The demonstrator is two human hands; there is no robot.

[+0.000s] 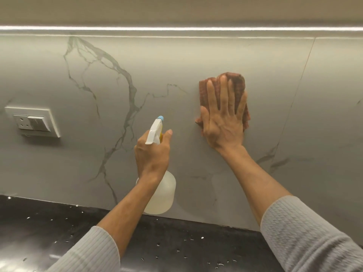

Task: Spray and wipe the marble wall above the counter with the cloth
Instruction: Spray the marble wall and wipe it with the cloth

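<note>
Wiping is what we judge to be under way. In the head view, our right hand (224,118) lies flat with fingers spread, pressing the reddish cloth (231,85) against the marble wall (176,61) right of centre in the frame. Our left hand (152,154) is closed around the neck of the spray bottle (160,193) at lower centre, its nozzle pointing up toward the wall and a forefinger raised by the trigger. We cannot see spray droplets or wet streaks on the marble, so how much has been sprayed or cleaned is hard to tell. We judge the veined stretch at the left, around the socket plate (33,121), and the panel at far right remain to be covered. The dark counter (39,228) along the bottom shows scattered specks.
</note>
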